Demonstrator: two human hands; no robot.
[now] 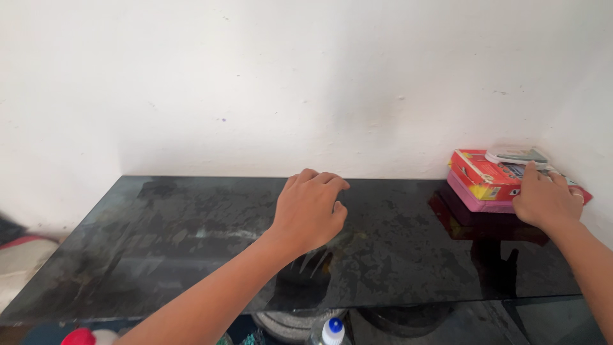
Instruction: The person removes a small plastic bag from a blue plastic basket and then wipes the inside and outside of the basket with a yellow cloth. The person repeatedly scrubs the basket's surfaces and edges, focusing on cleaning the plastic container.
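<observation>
Dark glass tabletop [191,243], smeared and reflective, set against a white wall [255,76]. At its far right corner, a red box [488,174] stacked on a pink box [476,197], small grey device [517,154] on top.

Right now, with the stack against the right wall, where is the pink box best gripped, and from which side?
By its long front edge, from the front-left, I'd judge. The pink box lies flat under the red box, the right hand covers its right end, and walls block the back and right.
</observation>
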